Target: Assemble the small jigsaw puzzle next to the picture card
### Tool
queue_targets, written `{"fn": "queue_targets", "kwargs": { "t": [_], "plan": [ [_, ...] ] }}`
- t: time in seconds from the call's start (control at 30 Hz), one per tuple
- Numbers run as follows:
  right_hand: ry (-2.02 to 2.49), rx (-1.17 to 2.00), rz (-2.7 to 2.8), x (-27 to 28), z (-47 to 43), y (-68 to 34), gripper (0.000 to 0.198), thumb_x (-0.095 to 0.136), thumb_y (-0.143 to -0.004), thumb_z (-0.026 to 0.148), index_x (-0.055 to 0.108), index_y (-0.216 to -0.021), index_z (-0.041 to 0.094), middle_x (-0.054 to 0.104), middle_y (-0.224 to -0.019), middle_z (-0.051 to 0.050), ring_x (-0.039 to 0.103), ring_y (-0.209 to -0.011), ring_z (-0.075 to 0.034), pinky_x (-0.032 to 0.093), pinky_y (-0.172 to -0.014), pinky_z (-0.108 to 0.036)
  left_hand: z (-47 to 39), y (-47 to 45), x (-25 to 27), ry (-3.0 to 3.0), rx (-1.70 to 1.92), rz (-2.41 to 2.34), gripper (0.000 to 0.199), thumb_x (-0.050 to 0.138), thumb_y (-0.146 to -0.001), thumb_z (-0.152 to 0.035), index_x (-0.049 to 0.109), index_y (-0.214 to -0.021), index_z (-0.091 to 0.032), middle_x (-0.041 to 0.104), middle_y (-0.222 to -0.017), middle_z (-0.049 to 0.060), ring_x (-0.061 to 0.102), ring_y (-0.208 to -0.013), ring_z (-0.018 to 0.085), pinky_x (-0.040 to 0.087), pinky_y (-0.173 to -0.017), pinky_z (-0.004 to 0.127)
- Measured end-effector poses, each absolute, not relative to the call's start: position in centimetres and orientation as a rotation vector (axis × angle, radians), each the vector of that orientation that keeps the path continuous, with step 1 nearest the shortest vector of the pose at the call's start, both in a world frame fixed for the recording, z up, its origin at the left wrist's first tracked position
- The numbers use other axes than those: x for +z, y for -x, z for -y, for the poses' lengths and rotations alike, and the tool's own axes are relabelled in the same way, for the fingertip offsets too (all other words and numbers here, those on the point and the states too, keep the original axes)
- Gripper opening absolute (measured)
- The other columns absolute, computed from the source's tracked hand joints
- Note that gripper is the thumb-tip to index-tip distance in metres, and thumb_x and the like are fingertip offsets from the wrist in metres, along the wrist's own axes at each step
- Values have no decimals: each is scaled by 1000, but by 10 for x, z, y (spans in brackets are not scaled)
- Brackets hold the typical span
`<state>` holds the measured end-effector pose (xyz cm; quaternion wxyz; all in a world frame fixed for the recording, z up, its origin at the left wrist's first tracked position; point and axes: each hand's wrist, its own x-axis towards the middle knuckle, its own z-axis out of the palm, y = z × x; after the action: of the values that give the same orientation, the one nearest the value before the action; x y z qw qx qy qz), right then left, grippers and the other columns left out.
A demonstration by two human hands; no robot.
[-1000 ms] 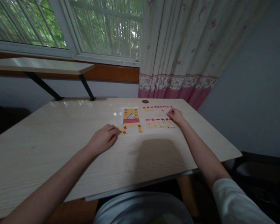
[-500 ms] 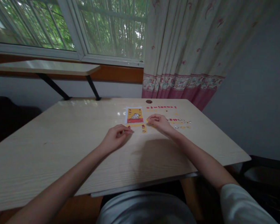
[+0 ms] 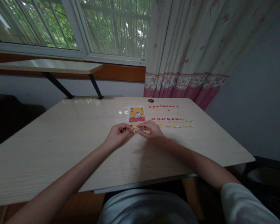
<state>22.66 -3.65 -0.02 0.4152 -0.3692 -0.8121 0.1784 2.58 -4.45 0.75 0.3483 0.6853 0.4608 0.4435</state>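
Both my hands meet just below a picture card (image 3: 137, 114) that shows a white animal on yellow and red. Between their fingertips is a small yellow puzzle piece (image 3: 135, 129) with a dark curved mark. My right hand (image 3: 151, 129) pinches it from the right side. My left hand (image 3: 118, 134) has thumb and fingers closed at its left edge; what lies inside that pinch is too small to see. A strip of joined yellow pieces along the card's lower edge is mostly covered by my fingers.
Right of the card lie rows of loose puzzle pieces: a red row (image 3: 163, 106) at the back, and red, yellow and white ones (image 3: 178, 126) nearer. A cable hole (image 3: 151, 100) opens at the table's back edge. A raised shelf (image 3: 49, 66) stands at the back left.
My right hand has moved left and nearer, from beside the loose pieces to my left fingertips. My left hand has barely moved. The view has shifted slightly.
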Motion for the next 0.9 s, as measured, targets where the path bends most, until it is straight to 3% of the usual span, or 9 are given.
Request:
{"fn": "queue_targets", "kwargs": {
  "t": [0.23, 0.43, 0.57, 0.9],
  "plan": [
    [894, 116, 2191, 0, 35, -230, 21, 61, -87, 38, 72, -98, 24, 73, -84, -4, 62, -86, -20, 42, -83, -36, 47, -26, 8, -1815, 1110, -1159, 23, 65, -74, -36, 69, -73, -14, 64, -62, 2, 47, -52, 10, 37, -50, 24],
    [947, 59, 2155, 1, 33, -235, 26, 58, -87, 43, 72, -99, 25, 72, -87, -6, 60, -87, -21, 40, -81, -37, 52, -21, 16, -2189, 1259, -1180, 25, 67, -78, -31, 69, -99, -17, 67, -82, 5, 56, -69, 14, 45, -62, 27],
    [936, 56, 2146, 0, 33, -234, 27, 58, -87, 45, 73, -97, 25, 72, -84, -5, 60, -85, -21, 39, -81, -37, 56, -18, 21, -2394, 1285, -1116, 20, 64, -82, -31, 69, -97, -18, 68, -89, 7, 60, -79, 17, 49, -70, 29],
    [900, -1, 2164, 4, 39, -230, 26, 56, -89, 43, 73, -95, 24, 73, -82, -4, 59, -85, -21, 36, -83, -37, 56, -18, 16, -2517, 1319, -1089, 16, 62, -84, -29, 68, -93, -17, 65, -86, 8, 60, -81, 18, 50, -74, 30]
  ]
}}
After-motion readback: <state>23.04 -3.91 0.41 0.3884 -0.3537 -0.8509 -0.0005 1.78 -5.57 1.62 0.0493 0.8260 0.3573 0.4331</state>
